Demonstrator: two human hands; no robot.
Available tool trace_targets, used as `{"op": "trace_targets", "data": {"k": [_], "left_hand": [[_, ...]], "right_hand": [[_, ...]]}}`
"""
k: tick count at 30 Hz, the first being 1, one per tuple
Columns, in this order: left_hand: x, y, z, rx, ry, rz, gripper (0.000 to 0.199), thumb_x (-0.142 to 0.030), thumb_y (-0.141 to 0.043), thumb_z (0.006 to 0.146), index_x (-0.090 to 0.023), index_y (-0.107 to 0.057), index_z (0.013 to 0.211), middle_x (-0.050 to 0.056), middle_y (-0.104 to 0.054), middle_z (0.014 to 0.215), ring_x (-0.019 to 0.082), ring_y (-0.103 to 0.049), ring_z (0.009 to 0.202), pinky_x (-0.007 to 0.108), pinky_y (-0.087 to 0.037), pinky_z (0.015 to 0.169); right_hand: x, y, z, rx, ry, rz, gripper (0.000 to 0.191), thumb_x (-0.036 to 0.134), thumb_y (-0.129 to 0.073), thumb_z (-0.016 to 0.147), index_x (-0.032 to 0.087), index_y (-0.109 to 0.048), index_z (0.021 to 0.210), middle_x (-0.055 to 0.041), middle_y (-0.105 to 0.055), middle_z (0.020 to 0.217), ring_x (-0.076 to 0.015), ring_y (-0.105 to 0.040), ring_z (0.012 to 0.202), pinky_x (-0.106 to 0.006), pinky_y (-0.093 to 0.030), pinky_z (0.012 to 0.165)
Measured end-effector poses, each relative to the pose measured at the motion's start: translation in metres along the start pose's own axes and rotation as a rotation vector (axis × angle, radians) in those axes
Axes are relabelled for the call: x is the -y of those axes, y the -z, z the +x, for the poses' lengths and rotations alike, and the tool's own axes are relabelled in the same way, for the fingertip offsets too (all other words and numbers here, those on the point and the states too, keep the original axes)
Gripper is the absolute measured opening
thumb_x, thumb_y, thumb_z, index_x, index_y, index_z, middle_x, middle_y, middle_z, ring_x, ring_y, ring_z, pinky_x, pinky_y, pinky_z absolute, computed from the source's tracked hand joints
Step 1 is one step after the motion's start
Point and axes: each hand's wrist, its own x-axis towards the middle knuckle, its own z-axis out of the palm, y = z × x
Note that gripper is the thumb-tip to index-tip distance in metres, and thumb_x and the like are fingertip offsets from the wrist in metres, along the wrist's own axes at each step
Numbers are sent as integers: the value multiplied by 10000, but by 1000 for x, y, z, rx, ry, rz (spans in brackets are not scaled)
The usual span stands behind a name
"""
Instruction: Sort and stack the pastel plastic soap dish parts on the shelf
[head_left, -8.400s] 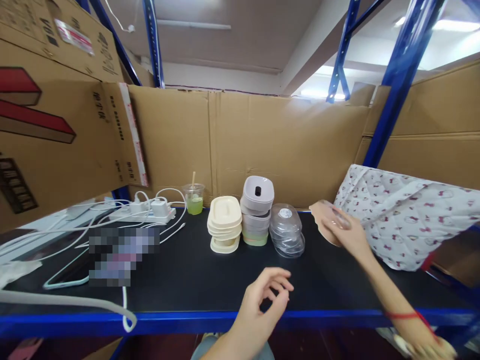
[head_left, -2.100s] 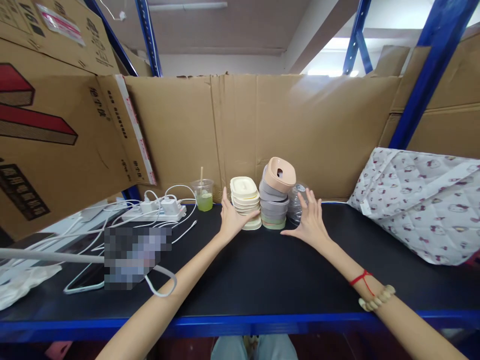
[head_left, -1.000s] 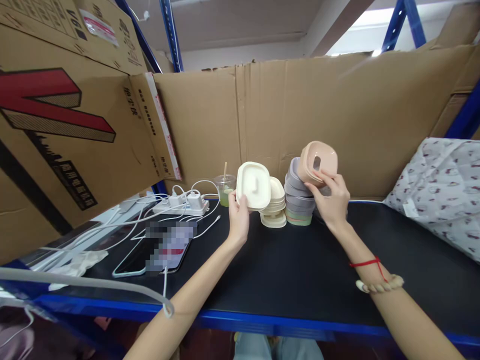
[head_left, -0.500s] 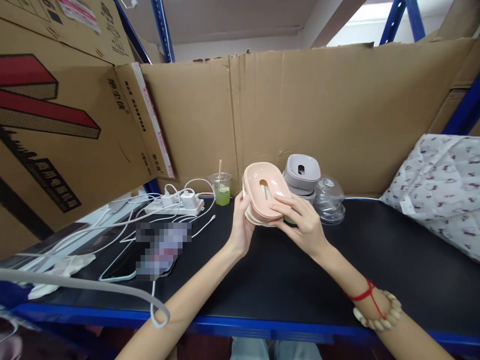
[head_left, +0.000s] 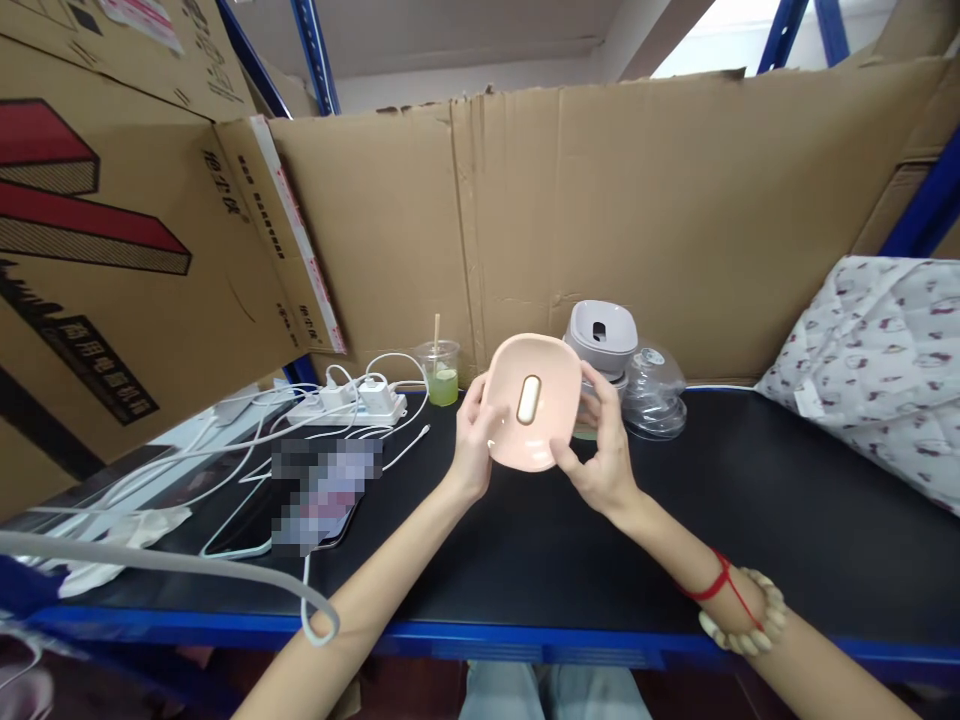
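Note:
Held up above the black tabletop is a pink dish (head_left: 510, 425), squarish with rounded corners. Its inside faces me, and a cream-coloured piece shows in the oval slot at its middle. My left hand (head_left: 474, 440) grips its left edge, thumb over the rim. On the other side, my right hand (head_left: 602, 445) is closed round the right edge, thumb at the lower right corner. Whatever lies behind the dish is hidden. Just behind it, a stack of grey dishes (head_left: 602, 330) with a similar slot stands beside nested clear plastic covers (head_left: 654, 395).
A cup of green drink (head_left: 443, 385) with a straw stands at the back. To the left lie a power strip (head_left: 386, 408) with tangled white cables and a phone (head_left: 322, 500), partly blurred out. A quilted patterned bag (head_left: 877, 370) leans at the right. Cardboard (head_left: 645, 200) walls the back.
The pink dish has tilted to face me more squarely, and its cream underside layers no longer show. My right hand has shifted from its front to the right edge.

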Motion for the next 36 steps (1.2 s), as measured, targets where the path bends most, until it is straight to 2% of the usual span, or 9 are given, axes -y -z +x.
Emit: {"op": "trace_targets", "data": {"k": [3,8,11,15,20,24,30,33,36], "left_hand": [[2,1,1,99,57,37,426,-435,-654,625,-145,-584,928,47,-614,863,187,-583,816,254,-467,710],[-1,4,10,43,171,86,416,-454,-735,530,-108,-611,724,42,-591,694,137,-539,650,225,-435,620],[-5,2,11,-5,427,-42,307,-371,-680,603,-111,-621,755,52,-609,693,155,-559,621,251,-460,597],[-5,-4,5,-55,737,-144,198,-253,-523,689,-115,-627,786,64,-624,675,174,-568,571,290,-490,576],[-2,-9,-1,52,890,-107,242,-264,-479,753,-91,-638,813,103,-653,716,186,-600,589,279,-502,574],[-2,-10,-3,115,911,-96,224,-231,-469,776,-93,-636,833,103,-659,719,191,-622,609,279,-513,591],[-4,-12,-4,111,763,-161,216,-148,-495,831,-84,-610,1001,99,-678,863,171,-643,694,258,-523,680],[-6,-14,-5,84,668,-246,249,-169,-488,893,-113,-568,1122,89,-663,1011,151,-647,786,235,-521,714],[-8,-15,-6,54,612,-292,277,-225,-448,940,-116,-525,1184,89,-634,1108,140,-642,856,225,-519,734]], "right_hand": [[2,-3,-3,-23,-117,59,693,374,-513,849,162,-199,1429,-175,-488,1299,-231,-570,1102,-343,-535,829],[1,7,4,66,32,-124,412,312,-487,855,186,-470,1246,-32,-656,866,-111,-611,587,-205,-511,541],[-14,21,18,-144,102,-286,257,287,-448,862,169,-548,1067,-73,-639,970,-127,-641,713,-232,-522,644],[-51,46,31,-439,-152,-536,344,318,-407,832,143,-522,1106,-143,-569,1089,-221,-592,989,-386,-485,864],[-84,68,27,-146,-655,-655,643,444,-485,776,150,-441,1346,-209,-307,1392,-367,-383,1268,-550,-352,982],[-91,70,24,-32,-789,-593,635,489,-545,752,213,-501,1323,-171,-341,1387,-355,-469,1202,-521,-376,980],[-102,68,24,-345,-605,-523,509,472,-557,724,152,-637,1112,-178,-472,1247,-335,-481,1184,-524,-358,989],[-92,67,28,-562,-305,-512,499,519,-518,779,148,-612,1098,-176,-483,1220,-323,-483,1172,-551,-363,972],[-64,61,33,-584,95,-383,430,477,-497,846,166,-565,1135,-162,-500,1194,-283,-495,1170,-486,-428,938]]}}
